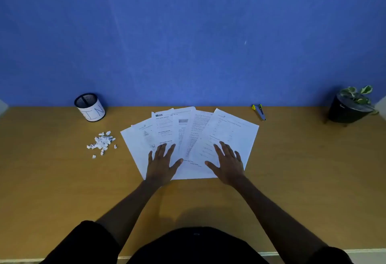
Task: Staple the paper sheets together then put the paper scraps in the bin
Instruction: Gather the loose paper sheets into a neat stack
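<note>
Several printed paper sheets (188, 130) lie fanned out on the wooden desk (292, 159). My left hand (160, 164) rests flat on the left sheets with fingers spread. My right hand (227, 162) lies flat on the rightmost sheet, fingers spread too. A heap of small white paper scraps (101, 142) sits on the desk left of the sheets. Behind the scraps stands the bin (90, 107), a black mesh cup wrapped in white paper with letters on it. A blue and yellow stapler (259, 111) lies at the back right, near the wall.
A blue wall (188, 34) rises right behind the desk. A potted plant (351, 105) in a black pot stands at the far right back corner. The desk's front edge runs close to my body.
</note>
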Tool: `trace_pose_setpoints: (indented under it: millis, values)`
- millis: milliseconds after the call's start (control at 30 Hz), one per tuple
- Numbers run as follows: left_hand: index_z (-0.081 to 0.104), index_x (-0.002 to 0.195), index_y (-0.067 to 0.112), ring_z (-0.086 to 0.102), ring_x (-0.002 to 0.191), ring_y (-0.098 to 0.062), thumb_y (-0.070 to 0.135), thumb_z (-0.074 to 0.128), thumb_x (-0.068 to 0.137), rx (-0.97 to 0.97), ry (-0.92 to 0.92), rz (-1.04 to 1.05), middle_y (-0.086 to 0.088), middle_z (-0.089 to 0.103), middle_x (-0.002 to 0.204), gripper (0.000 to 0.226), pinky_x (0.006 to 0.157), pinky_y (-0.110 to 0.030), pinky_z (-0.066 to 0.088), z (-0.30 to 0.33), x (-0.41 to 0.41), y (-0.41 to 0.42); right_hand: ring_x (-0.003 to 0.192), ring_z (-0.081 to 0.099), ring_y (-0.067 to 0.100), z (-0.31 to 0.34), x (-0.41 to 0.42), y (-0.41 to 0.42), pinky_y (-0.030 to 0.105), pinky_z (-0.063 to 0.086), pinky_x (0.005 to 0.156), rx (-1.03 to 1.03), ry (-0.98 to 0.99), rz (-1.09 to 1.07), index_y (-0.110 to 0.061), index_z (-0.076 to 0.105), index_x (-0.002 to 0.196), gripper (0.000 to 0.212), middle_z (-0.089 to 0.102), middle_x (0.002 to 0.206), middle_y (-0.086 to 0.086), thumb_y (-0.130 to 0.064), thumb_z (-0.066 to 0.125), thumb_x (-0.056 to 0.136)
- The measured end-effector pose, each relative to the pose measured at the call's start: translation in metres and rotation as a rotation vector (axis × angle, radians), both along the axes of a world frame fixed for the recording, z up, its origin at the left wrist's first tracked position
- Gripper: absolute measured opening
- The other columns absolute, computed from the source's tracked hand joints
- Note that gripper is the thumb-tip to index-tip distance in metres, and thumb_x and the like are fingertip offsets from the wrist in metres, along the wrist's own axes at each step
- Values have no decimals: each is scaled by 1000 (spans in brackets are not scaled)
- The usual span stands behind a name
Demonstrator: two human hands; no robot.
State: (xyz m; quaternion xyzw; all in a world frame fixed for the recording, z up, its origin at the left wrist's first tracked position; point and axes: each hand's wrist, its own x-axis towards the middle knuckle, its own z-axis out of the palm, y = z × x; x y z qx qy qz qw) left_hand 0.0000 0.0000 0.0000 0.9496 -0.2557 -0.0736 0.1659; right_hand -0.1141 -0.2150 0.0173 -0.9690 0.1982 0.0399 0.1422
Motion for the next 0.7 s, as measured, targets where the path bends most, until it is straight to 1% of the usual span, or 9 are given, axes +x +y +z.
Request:
trace_pose_setpoints:
  millis: [133, 267, 367, 467, 533, 600, 633, 700]
  values:
    - [24, 151, 33, 9, 151, -22, 72, 22, 81, 87, 21, -28, 0, 12, 163, 80, 119, -52, 0, -7, -3, 2, 152, 9, 22, -8, -5, 2, 50, 8, 120, -26, 61, 11, -28, 19, 154, 78, 8, 165, -1, -70, 35, 90]
    - [29, 149, 34, 4, 151, -21, 73, 19, 80, 124, 66, -30, 2, 9, 163, 80, 119, -51, -2, -16, -5, 4, 152, 12, 21, -16, -8, 3, 50, 9, 121, -21, 82, 24, -29, 29, 151, 74, 12, 165, -2, -70, 32, 90]
    - [30, 149, 31, 5, 151, -21, 73, 20, 81, 107, 71, -24, 0, 10, 163, 81, 119, -51, -2, -17, -9, 2, 151, 14, 21, -23, -11, 4, 50, 10, 120, -20, 87, 23, -30, 30, 151, 76, 15, 164, -3, -72, 27, 87]
    - [34, 148, 27, 8, 151, -22, 71, 22, 81, 108, 59, -4, -1, 15, 162, 81, 119, -48, -1, -14, -10, -2, 151, 19, 21, -23, -10, 6, 49, 12, 120, -10, 54, -6, -28, 32, 150, 77, 20, 163, -3, -72, 29, 87]
    - [42, 144, 22, 16, 149, -24, 70, 26, 82, 95, 34, 27, -4, 26, 159, 80, 119, -48, 6, -10, -7, -7, 149, 22, 22, -20, -10, 3, 48, 15, 120, -30, 12, -93, -25, 35, 149, 74, 26, 161, 0, -69, 35, 89]
    - [51, 137, 17, 27, 145, -26, 68, 34, 85, 99, -8, 51, -6, 37, 153, 75, 119, -48, 18, -6, -2, -12, 148, 26, 25, -16, -11, -3, 49, 18, 118, -52, -26, -250, -21, 36, 148, 72, 30, 160, 4, -64, 42, 91]
    - [54, 133, 16, 30, 143, -26, 66, 38, 87, 116, -23, 65, -7, 41, 150, 71, 118, -48, 23, -3, 1, -16, 147, 26, 26, -14, -12, -6, 49, 19, 117, -53, -33, -337, -19, 36, 148, 73, 30, 159, 6, -62, 44, 91]
    - [55, 129, 13, 34, 139, -27, 65, 44, 87, 154, -17, 118, -8, 43, 147, 67, 114, -48, 29, 3, 8, -24, 147, 25, 29, -12, -16, -13, 49, 19, 117, -46, -14, -488, -14, 32, 150, 78, 29, 159, 10, -63, 46, 89]
